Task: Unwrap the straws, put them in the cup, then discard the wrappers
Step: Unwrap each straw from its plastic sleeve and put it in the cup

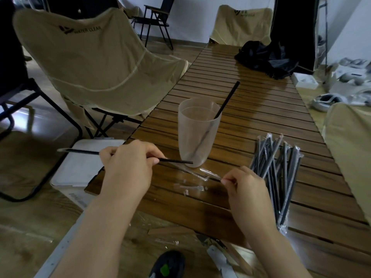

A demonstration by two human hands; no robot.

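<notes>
Slatted wooden table point(251, 109) underfoot of everything, running away from the camera. Left of the cup point(197, 133), off the table edge: a tan folding chair point(90, 57) printed "WATER CLEAR" beside a dark logo. Far beyond the cup, a second tan chair point(241, 25) with the same kind of logo, its lettering too blurred to read. Beyond the cup and to the right, a black heap of cloth point(267, 59) on the table. Below left of the cup, on the floor, a white bin point(80, 167).

Near the cup's left, left hand point(128, 163) curled, thumb and fingertips pinching a black straw point(174, 161) lying level, its bare tip just in front of the cup's base, its other end sticking out past the knuckles. Near the cup's right, right hand point(245, 187) curled, fingertips pinching the end of a clear wrapper point(202, 173) that trails toward the cup's foot.

Right of the cup, a bundle of wrapped straws point(275, 167) flat on the table. Inside the cup, frosted and upright, one black straw point(226, 99) leaning right. In front of the cup, small clear scraps point(190, 187).
</notes>
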